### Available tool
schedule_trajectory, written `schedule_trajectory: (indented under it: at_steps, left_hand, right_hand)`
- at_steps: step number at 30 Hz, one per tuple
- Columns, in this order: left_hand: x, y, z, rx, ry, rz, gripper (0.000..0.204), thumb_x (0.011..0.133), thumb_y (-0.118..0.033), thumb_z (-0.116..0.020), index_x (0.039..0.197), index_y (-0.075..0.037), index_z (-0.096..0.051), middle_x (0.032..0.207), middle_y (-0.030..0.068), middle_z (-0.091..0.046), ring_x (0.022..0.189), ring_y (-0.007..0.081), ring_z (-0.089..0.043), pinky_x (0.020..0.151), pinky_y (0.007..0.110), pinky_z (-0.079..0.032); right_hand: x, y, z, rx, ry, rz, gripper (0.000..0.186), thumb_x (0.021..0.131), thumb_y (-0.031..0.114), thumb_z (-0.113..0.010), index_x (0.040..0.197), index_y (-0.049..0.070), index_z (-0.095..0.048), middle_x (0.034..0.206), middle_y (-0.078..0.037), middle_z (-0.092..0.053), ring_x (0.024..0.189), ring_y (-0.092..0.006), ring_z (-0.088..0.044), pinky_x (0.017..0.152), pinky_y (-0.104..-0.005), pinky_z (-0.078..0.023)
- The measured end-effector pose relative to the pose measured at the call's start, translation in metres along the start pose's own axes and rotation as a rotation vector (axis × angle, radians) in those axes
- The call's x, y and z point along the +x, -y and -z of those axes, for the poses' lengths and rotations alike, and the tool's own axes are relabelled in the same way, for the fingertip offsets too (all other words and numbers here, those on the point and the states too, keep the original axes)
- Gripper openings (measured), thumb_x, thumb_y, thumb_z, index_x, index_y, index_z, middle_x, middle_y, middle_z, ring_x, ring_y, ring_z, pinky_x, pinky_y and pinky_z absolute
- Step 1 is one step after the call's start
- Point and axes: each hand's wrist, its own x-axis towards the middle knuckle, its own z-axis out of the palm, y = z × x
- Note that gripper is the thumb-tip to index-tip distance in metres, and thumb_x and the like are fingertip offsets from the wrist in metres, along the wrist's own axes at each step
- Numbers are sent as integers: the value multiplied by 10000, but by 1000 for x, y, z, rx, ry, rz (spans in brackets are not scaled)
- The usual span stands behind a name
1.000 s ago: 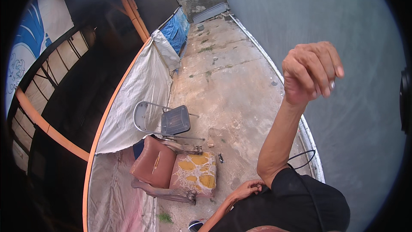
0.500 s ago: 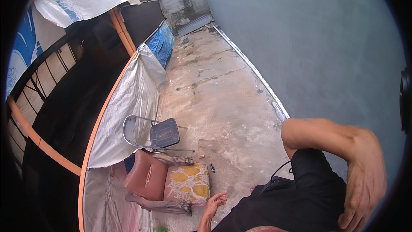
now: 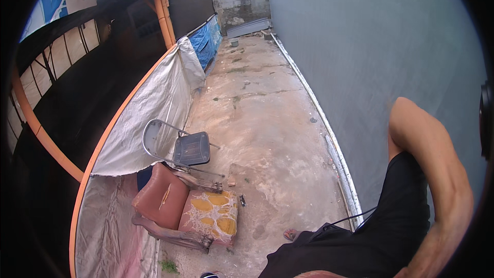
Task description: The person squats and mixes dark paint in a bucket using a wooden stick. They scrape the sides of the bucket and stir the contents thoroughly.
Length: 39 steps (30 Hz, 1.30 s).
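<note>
Right arm [image 3: 437, 175] comes in bent at the right edge of the frame, elbow up, forearm running down toward the lower right corner. The right hand itself is cut off by the rim, so I can't tell whether it's wide, narrow or holding anything. Left hand isn't in the picture at all. Nearest things lie well apart, lower left of centre: worn armchair [image 3: 185, 211] (brown back, yellow-patterned seat) and behind it a folding metal chair [image 3: 180, 146], both against the white tarp fence [image 3: 149, 113]. So they lie left of the arm, across bare concrete floor [image 3: 267, 123].
</note>
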Motion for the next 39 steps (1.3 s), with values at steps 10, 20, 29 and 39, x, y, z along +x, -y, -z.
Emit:
schedule_trajectory:
  at_steps: [10, 20, 29, 39]
  left_hand:
    - [-18, 19, -6, -29, -21, 29, 249, 908, 6, -577, 1102, -22, -731, 852, 73, -679, 819, 168, -669, 806, 308, -559]
    - [-172, 83, -45, -74, -192, 117, 203, 909, -25, -593, 1052, -27, -737, 823, 100, -685, 804, 214, -682, 794, 334, -562]
    - [-263, 96, -142, -164, -224, 215, 167, 909, -53, -608, 1007, -31, -742, 796, 125, -690, 790, 254, -693, 782, 356, -565]
    - [-276, 93, -156, -39, -187, 226, 140, 910, -84, -625, 956, -36, -747, 767, 152, -695, 774, 300, -706, 769, 381, -568]
  right_hand:
    - [-84, -355, -244, 633, -444, -831, 244, 934, 243, -695, 947, 10, -769, 962, -94, -777, 934, -194, -706, 807, -369, -515]
    - [-70, -361, -327, 923, -207, -717, 234, 895, 251, -700, 1021, 62, -755, 970, -102, -725, 917, -236, -692, 830, -388, -530]
    - [-104, -342, -326, 913, -18, -721, 321, 778, 315, -724, 907, 23, -759, 894, -139, -748, 855, -304, -701, 815, -381, -541]
    - [-191, -397, -562, 973, -112, -267, 566, 858, 562, -671, 924, 10, -774, 936, -228, -750, 855, -377, -696, 767, -426, -529]
